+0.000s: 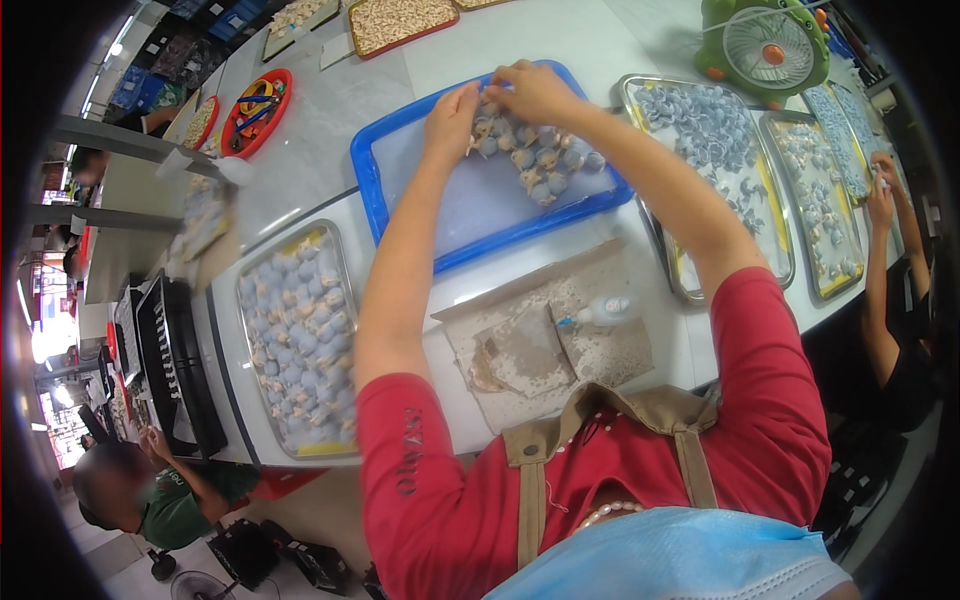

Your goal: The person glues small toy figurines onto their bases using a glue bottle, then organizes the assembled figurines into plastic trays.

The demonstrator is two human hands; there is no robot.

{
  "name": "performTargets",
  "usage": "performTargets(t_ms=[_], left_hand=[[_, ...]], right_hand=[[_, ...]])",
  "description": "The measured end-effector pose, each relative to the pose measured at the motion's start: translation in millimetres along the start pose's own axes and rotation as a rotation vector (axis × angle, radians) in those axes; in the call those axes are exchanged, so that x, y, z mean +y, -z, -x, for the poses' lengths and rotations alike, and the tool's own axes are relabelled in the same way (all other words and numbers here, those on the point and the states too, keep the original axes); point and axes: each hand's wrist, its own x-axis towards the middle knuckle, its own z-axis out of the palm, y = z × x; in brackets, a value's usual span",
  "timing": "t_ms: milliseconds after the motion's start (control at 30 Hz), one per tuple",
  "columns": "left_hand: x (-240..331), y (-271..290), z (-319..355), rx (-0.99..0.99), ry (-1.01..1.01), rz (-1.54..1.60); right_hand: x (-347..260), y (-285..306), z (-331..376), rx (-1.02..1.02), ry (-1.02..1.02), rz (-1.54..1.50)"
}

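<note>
My left hand [453,122] and my right hand [532,93] are close together over the far side of a blue-rimmed tray [367,178]. Both have fingers bent inward; whatever lies between the fingertips is hidden or too small to name. Just below them, a cluster of small grey-blue and cream figures [543,160] fills the tray's far right part. The near left part of its pale bottom is bare.
Left stands a metal tray of similar figures [300,330]; right, a metal tray of grey-blue pieces [700,125]. Nearer me lie stained cardboard [610,345] and a small clear bottle [607,311]. A red basket [283,84], a green fan [765,50] and co-workers' hands [882,185] are around.
</note>
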Motion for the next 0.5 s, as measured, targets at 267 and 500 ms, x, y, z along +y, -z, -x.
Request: performTargets(t_ms=[267, 500], left_hand=[[37, 53, 8, -0.302, 0.568, 0.274], [33, 88, 55, -0.223, 0.380, -0.156]], right_hand=[[-31, 42, 26, -0.462, -0.119, -0.733], [0, 33, 52, -0.303, -0.061, -0.244]])
